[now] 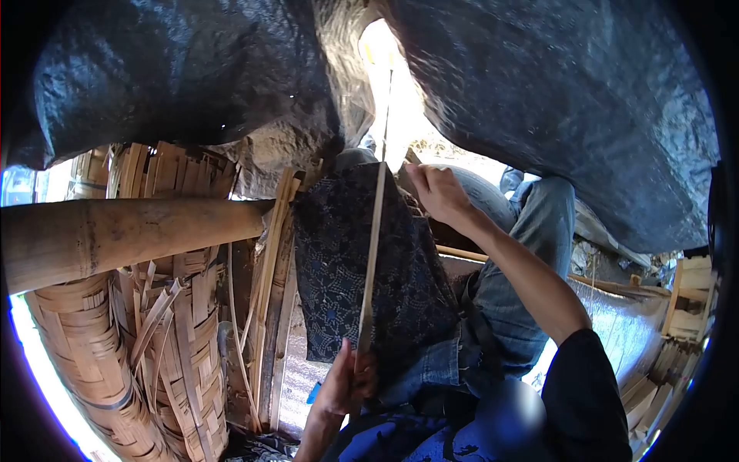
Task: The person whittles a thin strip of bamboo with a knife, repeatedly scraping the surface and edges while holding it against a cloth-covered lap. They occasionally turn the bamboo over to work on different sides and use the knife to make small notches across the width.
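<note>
A long, thin bamboo strip (374, 239) runs upright through the middle of the view, over the patterned dark cloth (331, 262) on my lap. My left hand (342, 385) is closed around its lower end, close to my body, with the thumb pointing up along it. The strip's far end reaches toward the bright gap in the tarp. Higher up and just right of the strip, my right hand (443, 194) is closed in a fist. Whatever it grips is hidden by the fingers and the dark area beside them.
Black plastic tarp (554, 100) hangs low overhead. A thick bamboo pole (138, 235) juts in from the left, above rolled woven bamboo sheets (85, 346). Split bamboo pieces (273, 308) stand close to my left side. More cut bamboo (654, 408) lies at lower right.
</note>
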Action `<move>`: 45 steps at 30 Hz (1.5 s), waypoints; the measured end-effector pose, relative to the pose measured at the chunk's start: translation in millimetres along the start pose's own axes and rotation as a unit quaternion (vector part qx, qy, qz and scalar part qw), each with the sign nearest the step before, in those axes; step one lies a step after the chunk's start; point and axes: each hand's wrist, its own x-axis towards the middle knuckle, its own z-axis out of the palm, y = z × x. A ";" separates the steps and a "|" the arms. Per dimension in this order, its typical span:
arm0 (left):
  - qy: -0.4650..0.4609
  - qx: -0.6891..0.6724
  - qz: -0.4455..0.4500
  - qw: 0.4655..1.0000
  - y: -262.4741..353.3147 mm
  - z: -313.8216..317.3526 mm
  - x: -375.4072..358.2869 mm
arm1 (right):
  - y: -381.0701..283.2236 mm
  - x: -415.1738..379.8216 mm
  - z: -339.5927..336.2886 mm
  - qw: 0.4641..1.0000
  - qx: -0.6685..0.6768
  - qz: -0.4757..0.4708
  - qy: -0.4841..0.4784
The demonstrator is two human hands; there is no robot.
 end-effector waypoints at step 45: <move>-0.100 -0.083 -0.038 0.991 51.6 14.7 29.4 | -15.3 37.3 -23.8 0.997 -0.068 0.009 -0.019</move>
